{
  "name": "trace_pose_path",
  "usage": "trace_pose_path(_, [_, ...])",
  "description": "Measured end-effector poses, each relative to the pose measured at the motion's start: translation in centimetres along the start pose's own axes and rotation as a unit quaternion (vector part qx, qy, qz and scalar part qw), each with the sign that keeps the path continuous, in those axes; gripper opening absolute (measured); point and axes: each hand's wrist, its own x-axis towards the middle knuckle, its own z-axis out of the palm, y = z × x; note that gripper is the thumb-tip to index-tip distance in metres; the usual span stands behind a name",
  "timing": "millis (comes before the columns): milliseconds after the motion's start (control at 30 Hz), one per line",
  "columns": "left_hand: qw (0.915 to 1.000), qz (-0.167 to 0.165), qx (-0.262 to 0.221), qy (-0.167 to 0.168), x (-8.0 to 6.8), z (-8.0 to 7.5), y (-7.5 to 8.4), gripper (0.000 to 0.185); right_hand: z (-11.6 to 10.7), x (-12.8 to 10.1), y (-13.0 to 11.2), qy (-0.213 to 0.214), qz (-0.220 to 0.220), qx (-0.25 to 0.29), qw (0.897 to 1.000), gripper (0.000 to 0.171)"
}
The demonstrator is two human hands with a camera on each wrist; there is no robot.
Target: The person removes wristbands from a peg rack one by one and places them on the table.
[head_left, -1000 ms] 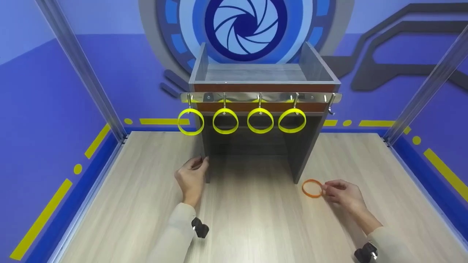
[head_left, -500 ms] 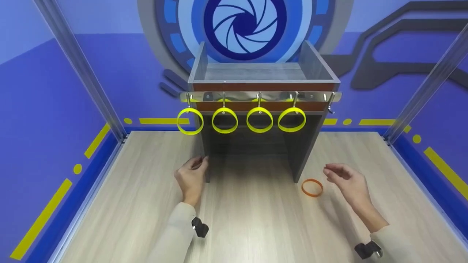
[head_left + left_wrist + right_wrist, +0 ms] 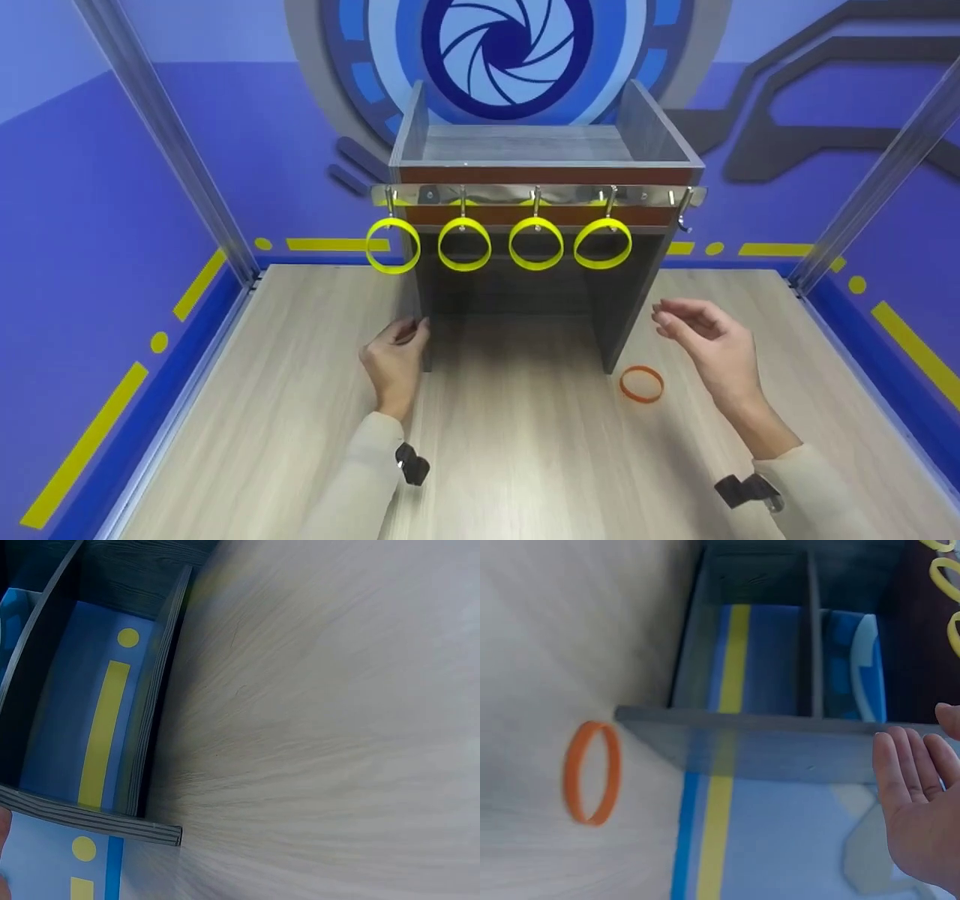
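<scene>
We see the right hand (image 3: 718, 358) raised above the tabletop (image 3: 517, 442), forearm reaching forward, fingers held together with the thumb set apart; its grip is spread and has hold of nothing. The left hand (image 3: 391, 367) sits bent-fingered at the front edge of the left side panel (image 3: 427, 357), and we cannot tell whether its grip pinches that edge. The orange ring (image 3: 573, 772) lies on the tabletop, near the front foot of the right side panel (image 3: 619, 330). A second ago the right fingertips were at the ring; now we find that hand higher and apart from it, while the ring and left hand keep their places.
</scene>
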Motion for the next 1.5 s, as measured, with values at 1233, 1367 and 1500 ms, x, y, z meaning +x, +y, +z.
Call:
trace_pose_path(1233, [0.9998, -0.020, -0.006, -0.004, -0.4, 0.0, 0.3, 0.009, 4.5, 4.2, -5.8, 0.008, -0.043, 0.175, 0.984, 0.036])
trace_pose_path(1367, [0.9999, -0.014, -0.007, 0.000, -0.2, 0.1, 0.3, 0.009, 4.6, 4.5, -5.6, 0.016, -0.039, 0.170, 0.985, 0.034])
trace_pose_path(1500, [0.9999, -0.009, -0.008, 0.005, -0.2, 0.1, 0.3, 0.010, 4.7, 4.8, -5.4, 0.013, -0.031, 0.164, 0.986, 0.032])
